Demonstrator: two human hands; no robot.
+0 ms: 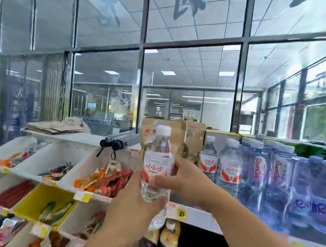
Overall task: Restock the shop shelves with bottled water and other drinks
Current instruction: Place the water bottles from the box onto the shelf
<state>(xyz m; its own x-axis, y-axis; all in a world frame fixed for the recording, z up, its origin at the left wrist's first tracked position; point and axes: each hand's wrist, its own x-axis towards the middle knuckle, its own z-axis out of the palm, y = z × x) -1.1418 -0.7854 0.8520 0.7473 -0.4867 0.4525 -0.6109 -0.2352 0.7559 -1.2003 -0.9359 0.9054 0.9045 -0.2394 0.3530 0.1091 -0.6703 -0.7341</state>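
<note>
Head view: both hands hold one water bottle before the drinks shelf.
Purple-wrapped bottle packs (283, 186) fill the shelf (195, 216) at three o'clock; right hand (184, 182) and left hand (134, 210) curl their fingers around the upright water bottle (158, 162) at centre.

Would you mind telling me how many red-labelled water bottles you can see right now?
3. One red-labelled water bottle is held upright in both hands, left hand and right hand. Two stand on the shelf at and. More may hide behind.
</note>
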